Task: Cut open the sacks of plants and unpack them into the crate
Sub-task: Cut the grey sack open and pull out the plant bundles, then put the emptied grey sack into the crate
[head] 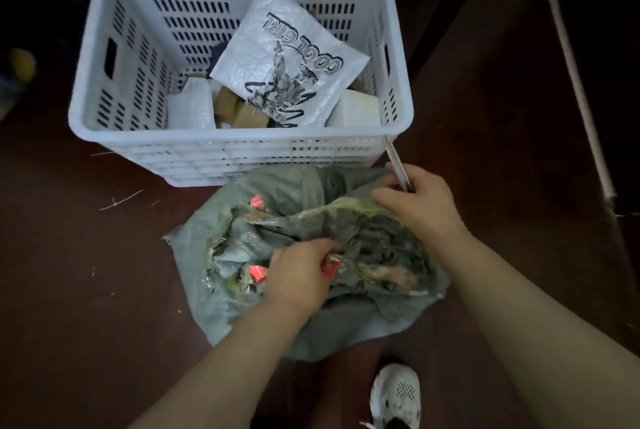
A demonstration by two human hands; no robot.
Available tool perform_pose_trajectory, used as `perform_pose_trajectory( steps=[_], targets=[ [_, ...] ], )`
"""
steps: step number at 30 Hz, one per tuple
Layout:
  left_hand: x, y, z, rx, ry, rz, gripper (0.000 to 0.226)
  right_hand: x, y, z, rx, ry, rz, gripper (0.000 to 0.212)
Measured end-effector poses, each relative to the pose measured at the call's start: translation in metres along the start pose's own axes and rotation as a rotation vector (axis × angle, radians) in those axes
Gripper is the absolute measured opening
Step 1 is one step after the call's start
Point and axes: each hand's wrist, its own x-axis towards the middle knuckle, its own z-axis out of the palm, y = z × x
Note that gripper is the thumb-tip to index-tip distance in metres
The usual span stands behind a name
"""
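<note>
A grey-green woven sack [346, 328] lies on the dark floor just in front of a white slotted plastic crate [214, 148]. The sack is torn open on top, showing crumpled plastic wrap with red labels [257, 272]. My left hand [301, 276] grips a fold of that wrapping in the sack's middle. My right hand [422, 203] rests on the sack's far right edge and holds a metal blade [394, 157] that points up toward the crate's corner. Whether it is scissors or a knife I cannot tell.
Inside the crate lie a white printed mailer bag [287, 61], white packets and brown parcels [239, 110]. A white shoe [394, 394] stands near the bottom edge. A pale pole [581, 96] runs along the right. Loose straw bits [121, 200] lie on the floor at left.
</note>
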Motion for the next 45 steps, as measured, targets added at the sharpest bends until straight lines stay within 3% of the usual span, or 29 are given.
perform_pose_trajectory(
  steps=[3,4,5,7,8,9,11,13,14,16,18,19,26,30,34,38,41,43,45],
  targets=[
    [-0.017,-0.004,0.003,0.09,0.027,0.043,0.029,0.003,0.005,0.016,-0.161,-0.271,0.013,0.096],
    [-0.02,-0.006,0.005,0.06,0.004,0.022,0.032,0.002,0.006,0.025,-0.249,-0.361,0.055,0.108],
    [-0.024,-0.01,0.008,0.019,-0.023,0.003,0.034,0.001,0.01,0.034,-0.372,-0.429,0.079,0.106],
    [-0.034,-0.019,0.016,-0.102,-0.028,-0.087,0.034,0.001,0.025,0.048,-0.639,-0.491,0.047,0.058],
    [-0.039,-0.024,0.02,-0.219,0.036,-0.168,0.042,-0.001,0.03,0.049,-0.724,-0.476,0.038,0.03],
    [-0.042,-0.027,0.023,-0.341,0.181,-0.27,0.055,-0.002,0.036,0.047,-0.711,-0.453,0.054,0.02],
    [-0.045,-0.037,0.032,-0.479,0.387,-0.651,0.071,-0.001,0.043,0.04,-0.424,-0.384,0.202,0.021],
    [-0.038,-0.043,0.038,-0.833,0.237,-1.082,0.097,-0.001,0.038,0.03,0.02,-0.24,0.367,0.018],
    [-0.033,-0.045,0.046,-1.152,0.131,-1.157,0.102,-0.002,0.036,0.025,0.172,-0.204,0.433,0.022],
    [-0.022,-0.041,0.058,-1.589,-0.033,-1.129,0.065,-0.003,0.036,0.017,0.304,-0.195,0.491,0.026],
    [-0.013,-0.038,0.061,-1.602,0.046,-1.103,0.022,-0.003,0.032,0.008,0.339,-0.214,0.483,0.021],
    [-0.008,-0.034,0.057,-1.566,0.084,-1.105,0.014,-0.002,0.03,0.003,0.347,-0.207,0.48,0.02],
    [-0.017,-0.045,-0.066,-1.596,0.117,-0.825,0.031,-0.023,0.024,-0.056,0.264,-0.071,0.6,0.037],
    [-0.03,-0.011,-0.108,-1.598,0.052,-0.599,0.034,-0.046,0.017,-0.071,0.424,0.011,0.718,0.026],
    [-0.054,0.013,-0.115,-1.572,-0.049,-0.591,0.061,-0.061,0.001,-0.09,0.625,0.038,0.838,0.013],
    [-0.076,0.013,-0.127,-1.631,-0.106,-0.575,0.079,-0.068,-0.004,-0.119,0.701,0.268,0.879,0.021],
    [-0.085,0.015,-0.13,-1.609,-0.084,-0.661,0.055,-0.073,-0.005,-0.125,0.61,0.238,0.833,0.013],
    [-0.089,0.02,-0.128,-1.582,-0.088,-0.732,0.052,-0.075,-0.008,-0.121,0.557,0.337,0.789,0.012],
    [-0.093,0.022,-0.126,-1.575,-0.107,-0.768,0.05,-0.076,-0.014,-0.11,0.435,0.474,0.596,0.007]
  ],
)
